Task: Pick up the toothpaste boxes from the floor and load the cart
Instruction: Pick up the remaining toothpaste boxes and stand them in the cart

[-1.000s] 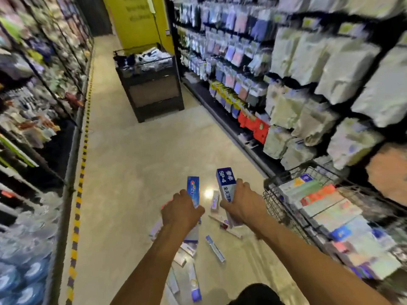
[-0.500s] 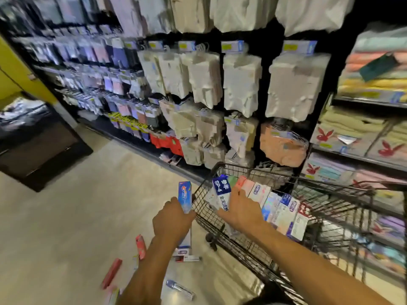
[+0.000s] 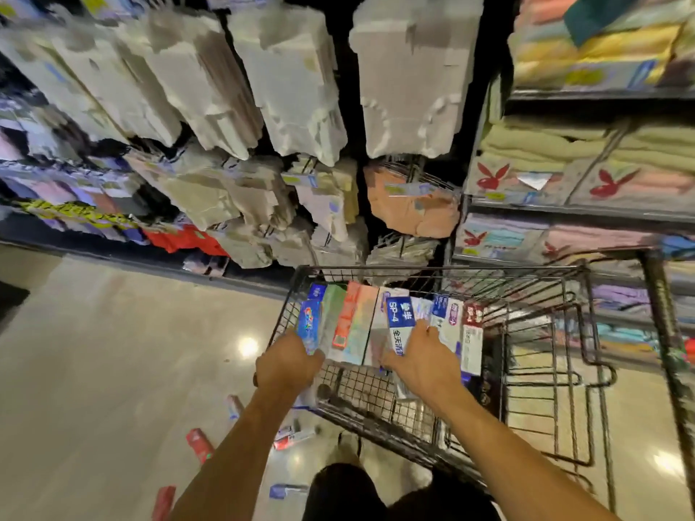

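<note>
Lower centre, over cart (image 3: 432,270): left hand (image 3: 287,364) grips blue box (image 3: 309,325); right hand (image 3: 421,364) grips SP-4 box (image 3: 400,321), both at the loaded row (image 3: 357,325).
Floor, lower left: red boxes (image 3: 199,447) remain.
Risk: careless release may topple the row.

The cart (image 3: 376,389) is open on top, so a hand can pass down over its wire rim. A row of toothpaste boxes (image 3: 353,325) fills its left half; the right half is bare wire. Hanging packs (image 3: 293,88) crowd just beyond the far rim. To the left the floor (image 3: 113,351) lies open, with loose boxes (image 3: 198,445) strewn near the cart
</note>
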`<state>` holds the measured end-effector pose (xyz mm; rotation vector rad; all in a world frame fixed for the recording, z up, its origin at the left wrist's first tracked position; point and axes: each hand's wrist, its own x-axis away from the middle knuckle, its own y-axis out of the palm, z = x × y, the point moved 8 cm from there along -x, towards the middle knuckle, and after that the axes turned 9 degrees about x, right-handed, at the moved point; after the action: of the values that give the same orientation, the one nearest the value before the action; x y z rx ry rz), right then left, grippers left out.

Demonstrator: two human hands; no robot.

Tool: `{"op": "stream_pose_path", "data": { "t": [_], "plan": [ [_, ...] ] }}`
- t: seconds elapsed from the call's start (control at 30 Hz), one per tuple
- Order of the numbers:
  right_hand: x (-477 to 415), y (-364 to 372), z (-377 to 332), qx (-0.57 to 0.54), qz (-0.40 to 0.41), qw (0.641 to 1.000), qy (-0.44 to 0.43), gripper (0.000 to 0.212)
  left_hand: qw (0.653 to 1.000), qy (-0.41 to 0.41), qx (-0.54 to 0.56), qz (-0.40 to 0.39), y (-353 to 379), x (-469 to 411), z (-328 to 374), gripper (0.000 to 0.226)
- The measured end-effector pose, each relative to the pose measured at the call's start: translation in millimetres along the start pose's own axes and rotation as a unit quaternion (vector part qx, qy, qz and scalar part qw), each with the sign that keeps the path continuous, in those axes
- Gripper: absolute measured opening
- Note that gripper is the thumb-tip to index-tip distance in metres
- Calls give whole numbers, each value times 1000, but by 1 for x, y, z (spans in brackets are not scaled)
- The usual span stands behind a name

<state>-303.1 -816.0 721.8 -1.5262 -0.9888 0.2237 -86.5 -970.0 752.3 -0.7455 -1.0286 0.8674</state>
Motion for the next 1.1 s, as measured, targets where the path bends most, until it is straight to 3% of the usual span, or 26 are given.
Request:
{"op": "stream_pose_path", "data": {
  "t": [0.17,0.43,0.53,0.6,0.77,0.9,1.1],
  "plan": [
    [-53,42,7,-10,-21,997,74,61,998,18,-21,-65,44,-95,-4,39],
    [-134,139,38,-20,-56,981,186,84,991,-10,-85,-105,148,-206,-42,34],
    [-155,161,55,-9,-49,973,227,75,989,12,-86,-117,182,-232,-48,49],
    [-166,167,63,2,-32,970,242,69,990,15,-79,-118,196,-242,-50,46],
    [-184,169,70,58,16,965,254,79,991,43,-66,-108,198,-253,-46,43],
    [-187,166,63,52,36,969,239,72,993,63,-10,-101,195,-259,-41,38],
    [-165,151,59,36,18,979,200,66,991,85,-33,-98,173,-241,-20,43]
  ]
}}
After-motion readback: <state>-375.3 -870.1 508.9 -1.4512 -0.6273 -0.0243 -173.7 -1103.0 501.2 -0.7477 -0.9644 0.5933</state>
